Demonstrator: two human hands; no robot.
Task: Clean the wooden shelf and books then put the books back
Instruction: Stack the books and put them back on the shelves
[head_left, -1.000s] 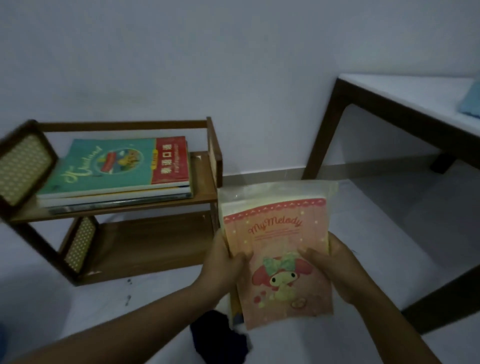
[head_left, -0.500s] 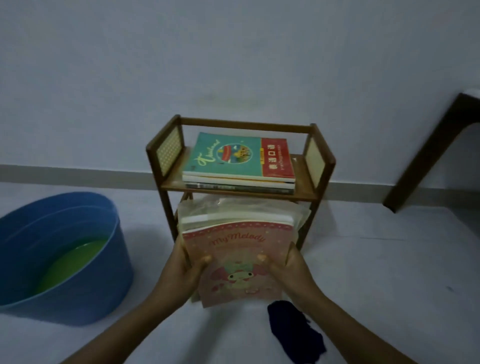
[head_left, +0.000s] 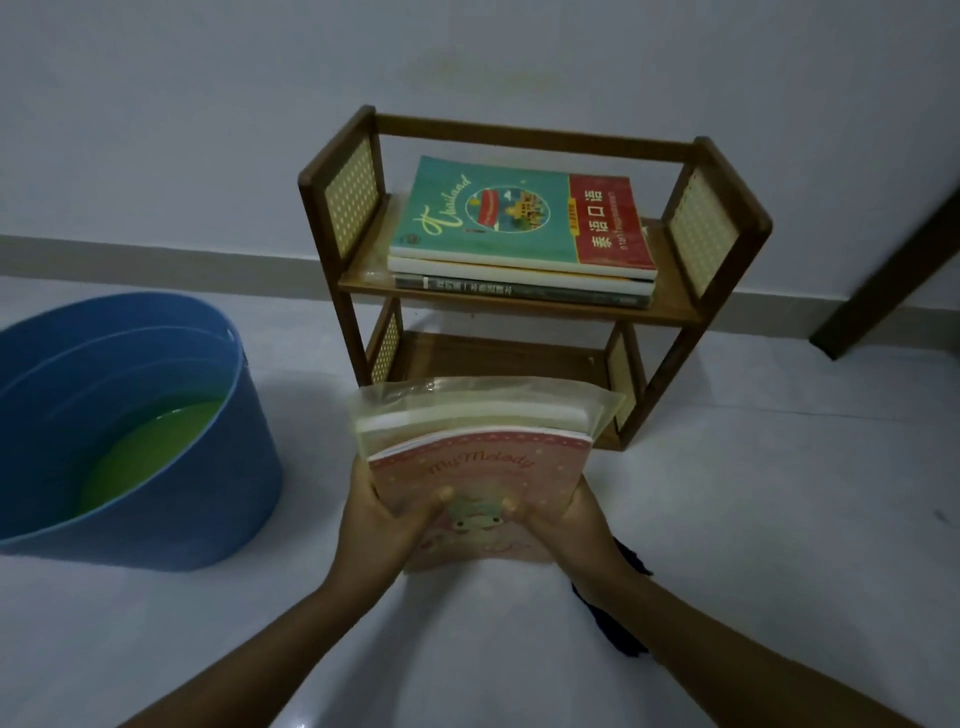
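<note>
Blue plastic, at the far left of my feed: a round tub (head_left: 156, 467) sits on the pale floor (head_left: 779, 519), holding a shallow pool of green liquid (head_left: 150, 457) against its near wall.

Right of the tub I see the left hand (head_left: 384, 514). Its thumb lies curled over the front cover of a pink "My Melody" book (head_left: 483, 473), and the remaining fingers wrap under the left edge, out of my view. That book tops a small stack held just above the floor; behind it sits a pale book inside a clear plastic sleeve (head_left: 488, 410) (how many volumes make up the stack I cannot tell). The stack is tilted, far edge raised, directly in front of the lower tier of the wooden shelf (head_left: 524, 140).

The shelf stands against the white wall, with woven panels on both ends. Its upper tier carries three books lying flat: a teal and red "Thailand" book (head_left: 519, 218) on top, two thinner ones beneath. The lower tier shows bare wood.

The right hand (head_left: 566, 519) mirrors the left, thumb clamped on the pink cover, fingers beneath the right edge. Near that wrist a dark blue cloth (head_left: 623, 623) lies on the floor, partly hidden by the forearm. At the far right a dark wooden table leg (head_left: 893, 270) slants down to the floor.
</note>
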